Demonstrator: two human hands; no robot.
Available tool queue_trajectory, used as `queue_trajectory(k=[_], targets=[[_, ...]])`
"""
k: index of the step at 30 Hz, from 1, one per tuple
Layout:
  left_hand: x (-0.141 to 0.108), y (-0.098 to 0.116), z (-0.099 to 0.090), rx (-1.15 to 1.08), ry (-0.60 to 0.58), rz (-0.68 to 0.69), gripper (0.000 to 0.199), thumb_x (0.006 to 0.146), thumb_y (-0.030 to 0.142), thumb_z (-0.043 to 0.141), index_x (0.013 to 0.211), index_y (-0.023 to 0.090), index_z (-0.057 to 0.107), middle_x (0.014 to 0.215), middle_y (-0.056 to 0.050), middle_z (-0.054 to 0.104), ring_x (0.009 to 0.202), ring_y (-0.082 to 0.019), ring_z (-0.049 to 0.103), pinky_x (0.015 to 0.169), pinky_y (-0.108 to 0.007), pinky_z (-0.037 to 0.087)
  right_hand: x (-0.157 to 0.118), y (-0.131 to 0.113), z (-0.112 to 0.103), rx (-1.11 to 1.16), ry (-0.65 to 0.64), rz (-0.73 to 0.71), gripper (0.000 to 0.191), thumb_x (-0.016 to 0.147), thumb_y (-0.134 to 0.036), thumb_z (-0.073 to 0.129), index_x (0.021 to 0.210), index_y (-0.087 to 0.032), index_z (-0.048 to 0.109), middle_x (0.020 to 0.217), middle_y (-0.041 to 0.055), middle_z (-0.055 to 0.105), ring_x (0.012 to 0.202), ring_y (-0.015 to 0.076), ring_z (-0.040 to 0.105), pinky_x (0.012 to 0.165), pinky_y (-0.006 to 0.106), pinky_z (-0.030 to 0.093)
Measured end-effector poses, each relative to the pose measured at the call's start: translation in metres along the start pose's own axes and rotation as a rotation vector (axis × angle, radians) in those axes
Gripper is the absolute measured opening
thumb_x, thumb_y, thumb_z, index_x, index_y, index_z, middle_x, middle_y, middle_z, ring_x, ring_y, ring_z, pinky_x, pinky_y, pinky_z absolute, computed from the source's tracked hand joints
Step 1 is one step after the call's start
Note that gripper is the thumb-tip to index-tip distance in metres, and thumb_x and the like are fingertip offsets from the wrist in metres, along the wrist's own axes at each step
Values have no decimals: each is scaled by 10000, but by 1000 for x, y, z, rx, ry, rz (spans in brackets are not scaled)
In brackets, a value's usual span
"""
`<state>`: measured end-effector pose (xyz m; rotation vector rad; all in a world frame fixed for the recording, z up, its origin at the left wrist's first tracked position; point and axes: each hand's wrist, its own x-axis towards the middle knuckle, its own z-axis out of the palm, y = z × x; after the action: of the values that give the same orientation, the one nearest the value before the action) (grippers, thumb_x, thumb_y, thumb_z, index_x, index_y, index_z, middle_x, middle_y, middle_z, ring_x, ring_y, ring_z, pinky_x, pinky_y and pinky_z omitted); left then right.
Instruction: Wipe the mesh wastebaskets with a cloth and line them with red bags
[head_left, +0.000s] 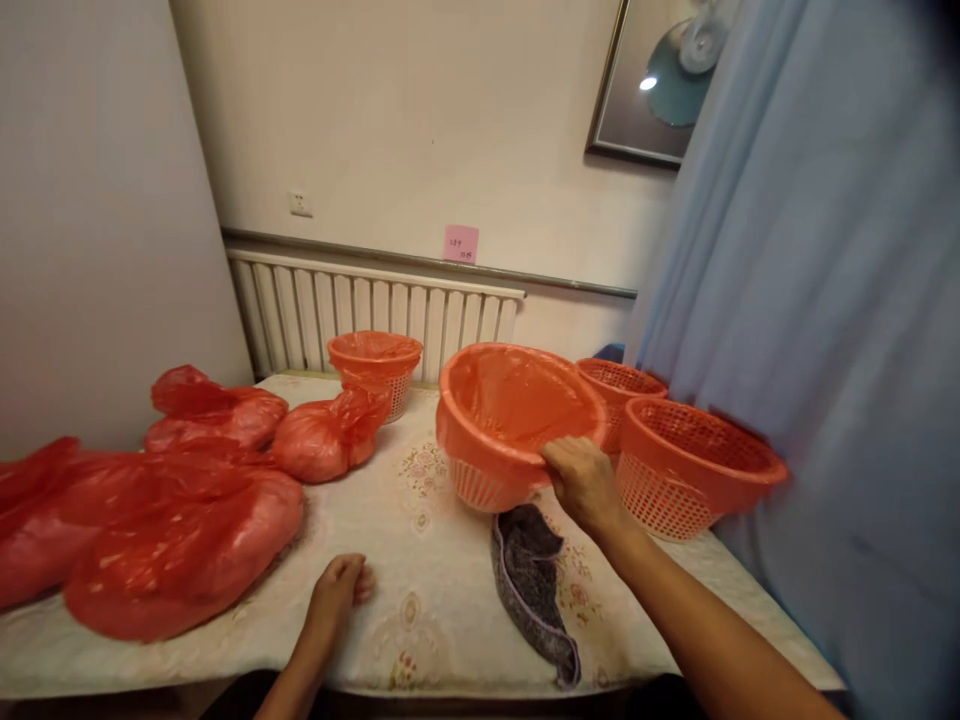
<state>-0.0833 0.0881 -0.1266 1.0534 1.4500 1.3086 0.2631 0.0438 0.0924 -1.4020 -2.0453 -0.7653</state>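
Observation:
My right hand [583,482] grips the near right rim of a pink plastic basket [487,485] lined with a red plastic bag [517,395]. The basket is tilted so that its mouth leans toward me. My left hand [341,592] is over the near part of the table, its fingers curled in and nothing visible in them. A dark grey cloth with a light edge [529,590] lies crumpled below the basket, between my hands. The underside of the basket and the fingertips of my right hand are partly hidden.
Several filled red plastic bags [187,540] lie at the left. Another lined basket [375,350] stands at the back, and two more baskets [697,470] stand right, beside a blue curtain [825,300]. A radiator [360,305] runs behind the flowered tablecloth [427,620].

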Motion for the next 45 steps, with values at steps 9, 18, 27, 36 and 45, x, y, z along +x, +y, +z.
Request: queue_trajectory(k=[9, 18, 27, 36, 45], targets=[[-83, 101, 2, -648, -286, -182, 407, 946, 485, 431, 1091, 144, 599, 978, -117, 721, 815, -215, 703, 739, -360, 572, -48, -93, -1, 382, -14, -61, 265, 893, -93, 401, 704, -216, 541, 666, -7, 525, 701, 164, 461, 856, 360, 386], [-107, 135, 1, -690, -117, -34, 210, 772, 211, 670, 970, 152, 634, 916, -58, 731, 731, -177, 683, 610, -263, 548, -62, -117, 8, 516, 16, 67, 204, 817, -122, 551, 980, -241, 576, 881, 12, 605, 886, 211, 526, 1056, 527, 302], [-83, 195, 21, -331, -181, 240, 229, 722, 318, 711, 691, 156, 552, 512, 72, 569, 447, -73, 502, 456, -158, 400, -66, -118, 17, 496, 113, 113, 216, 820, -215, 636, 1028, -231, 578, 930, 22, 635, 918, 219, 536, 1036, 506, 298], [-67, 219, 47, -476, -409, 63, 152, 735, 131, 667, 656, 154, 539, 585, 14, 629, 509, -101, 590, 501, -185, 475, -66, -126, 11, 514, 151, 125, 249, 854, -391, 641, 1028, -223, 583, 870, 15, 640, 859, 207, 543, 1008, 481, 314], [-58, 223, 39, -667, -387, 40, 129, 697, 99, 698, 689, 133, 574, 630, 9, 639, 539, -98, 614, 527, -191, 527, -57, -137, 11, 480, 169, 128, 96, 927, -272, 533, 880, -213, 592, 788, 3, 613, 804, 178, 534, 1005, 456, 319]])
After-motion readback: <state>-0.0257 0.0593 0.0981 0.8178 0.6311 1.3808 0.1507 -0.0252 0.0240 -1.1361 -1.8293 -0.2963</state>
